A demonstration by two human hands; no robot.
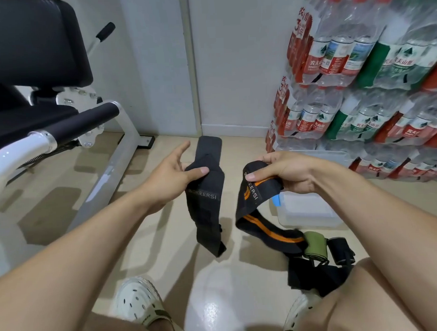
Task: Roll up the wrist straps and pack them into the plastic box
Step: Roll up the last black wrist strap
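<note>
My left hand [174, 170] pinches a plain black wrist strap [207, 200] between thumb and fingers; the strap hangs down unrolled, its upper end sticking up behind the hand. My right hand [285, 171] grips a black wrist strap with orange stripes [257, 213], whose long tail droops to the floor. The clear plastic box [310, 209] with a blue clip sits on the floor just below my right hand. A green strap [314, 246] and more black straps [315, 276] lie in a heap by my right knee.
A white gym machine with black pads [49, 116] fills the left side. Stacked shrink-wrapped packs of water bottles [358, 81] stand at the right against the wall. My feet in white clogs [139, 301] rest on the beige floor.
</note>
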